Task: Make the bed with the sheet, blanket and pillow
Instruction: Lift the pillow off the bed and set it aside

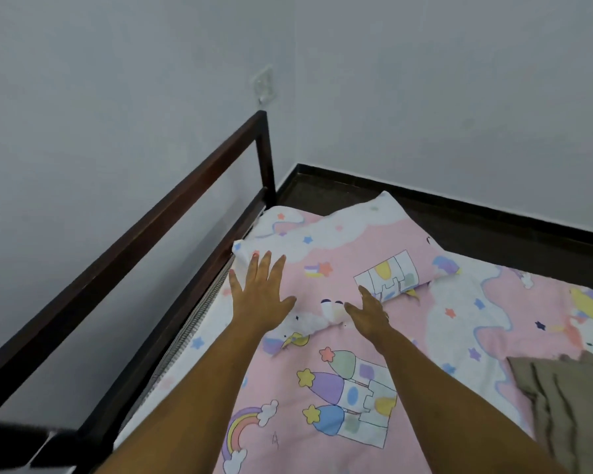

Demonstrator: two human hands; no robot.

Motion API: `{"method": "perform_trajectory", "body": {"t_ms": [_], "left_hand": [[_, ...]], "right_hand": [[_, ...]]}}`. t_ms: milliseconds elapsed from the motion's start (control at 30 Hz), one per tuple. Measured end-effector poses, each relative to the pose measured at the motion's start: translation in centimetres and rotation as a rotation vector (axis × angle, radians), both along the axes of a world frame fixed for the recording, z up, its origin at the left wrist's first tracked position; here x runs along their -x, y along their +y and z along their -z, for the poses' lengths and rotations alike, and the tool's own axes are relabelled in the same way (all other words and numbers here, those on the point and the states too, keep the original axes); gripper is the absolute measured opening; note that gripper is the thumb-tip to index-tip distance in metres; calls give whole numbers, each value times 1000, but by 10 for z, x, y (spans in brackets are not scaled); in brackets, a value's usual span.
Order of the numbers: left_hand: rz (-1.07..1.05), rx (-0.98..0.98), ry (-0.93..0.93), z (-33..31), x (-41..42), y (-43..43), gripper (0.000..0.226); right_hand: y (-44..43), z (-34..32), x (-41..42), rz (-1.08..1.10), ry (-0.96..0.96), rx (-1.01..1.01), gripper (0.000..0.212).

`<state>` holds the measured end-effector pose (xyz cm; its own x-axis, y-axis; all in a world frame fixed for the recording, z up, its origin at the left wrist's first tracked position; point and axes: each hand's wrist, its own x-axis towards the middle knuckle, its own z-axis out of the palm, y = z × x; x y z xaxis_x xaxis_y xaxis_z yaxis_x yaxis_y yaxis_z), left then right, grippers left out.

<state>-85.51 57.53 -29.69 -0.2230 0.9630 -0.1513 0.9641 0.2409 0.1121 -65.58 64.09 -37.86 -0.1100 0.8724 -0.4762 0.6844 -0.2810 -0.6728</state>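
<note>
Nearest the camera, two bare forearms reach forward across the pink cartoon-print sheet (322, 388), which lies spread over the mattress. At about 4 o'clock from them, an olive-khaki blanket (562, 405) sits bunched on the sheet, well apart from both hands and not yet laid out. Further out, the left hand (261, 295) lies palm down with fingers straight and spread, pressing on the near left corner of the matching pillow (350, 248) and gripping nothing. The right hand (367, 309) sits at the pillow's near edge with fingers relaxed and thumb out. It also holds nothing, and how firmly it touches I cannot tell. The pillow lies at 12 o'clock from the hands, and its long axis runs from roughly 8 o'clock to 2 o'clock, askew to the dark wooden bed rail (134, 241) at 9 o'clock. I judge the step to be squaring and smoothing the pillow. The left hand is the better placed of the two, already on the corner nearest the rail. Beyond the bed are dark floor (493, 227) and a wall socket (262, 85).
</note>
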Motion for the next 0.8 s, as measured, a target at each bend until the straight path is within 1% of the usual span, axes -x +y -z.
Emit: {"method": "perform_trajectory", "body": {"t_ms": [233,367,500,633,800], "left_hand": [[121,82,-90,42,20,82,75],[137,136,-120,67,33,119,74],[147,196,-143,91,39,138,74],[160,214,-162,114,41,151,74],[154,229,-188,141,45,164,73]], "right_hand": [[34,38,9,355,150,168,62],[53,61,20,577,277,268,60],[59,83,31,763,399,354,58],[64,110,44,897,460,434,58],[74,142,59,1013,522,516,58]]}}
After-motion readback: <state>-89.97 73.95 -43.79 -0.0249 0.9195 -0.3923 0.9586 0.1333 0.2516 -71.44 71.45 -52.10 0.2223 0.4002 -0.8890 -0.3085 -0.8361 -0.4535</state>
